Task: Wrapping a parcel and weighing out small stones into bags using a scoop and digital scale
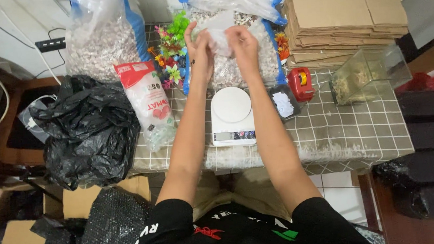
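We have both hands raised over the far side of the table, working a small clear plastic bag [219, 34] between them. Our left hand [200, 48] pinches the bag's left edge with thumb and fingers, the other fingers spread upward; our right hand [242, 43] grips the right edge, knuckles toward us. The bag hangs between the two hands, equally near to each, its mouth seemingly held sideways between them, though the film is too thin and pale to read its exact shape.

Directly below the bag and nearer to us sits a white digital kitchen scale [232, 115], its round plate bare, on the checked tablecloth [341, 127]. Just behind the hands stands a large clear sack of pale gravel [233, 64] with blue edges; a second such sack [99, 38] stands well to the left. Between the sacks are bright plastic plants [172, 50]. Left of the scale lies a red-topped pouch [146, 102] beside a crumpled black plastic bag [86, 129]. To the right are a small dark tray [283, 101], a red tape dispenser [301, 83], a small glass tank [368, 73] and stacked flat cardboard [345, 14].
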